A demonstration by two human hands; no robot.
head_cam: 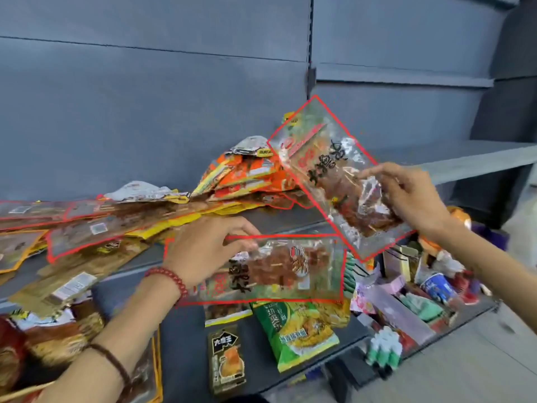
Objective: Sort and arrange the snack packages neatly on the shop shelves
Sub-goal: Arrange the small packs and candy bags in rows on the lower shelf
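Right hand (412, 196): pinches the near right end of the raised packet (328, 175) between thumb and curled fingertips. The packet is clear with a red edge, and it tilts so its far corner points up and left over the orange heap (247, 175).
Left hand (203, 251): grips the left end of the low packet (290, 266), which is of the same kind. Its fingers are bent over the top edge and the thumb is hidden. The packet is held level, just in front of the near edge of the upper shelf (290, 223).
Task's things: loose packets sprawl across the left and middle of the upper shelf. The green packet (296, 330) and the dark packet (226, 362) lie on the lower shelf (180, 338).
Risk 1: the raised packet hangs from 1 end only, so the slick film could slip from the pinch, or swing into the heap and knock it over.
Risk 2: the low packet is off the shelf, so letting go early would drop it onto the lower shelf.
Risk 3: the heap leans, so laying more on it could send packets sliding.
Count: 2 hands; 2 packets in hand; at least 3 more red-edged ones flat at left; 1 green; 1 dark. The blurred heap cannot be counted.
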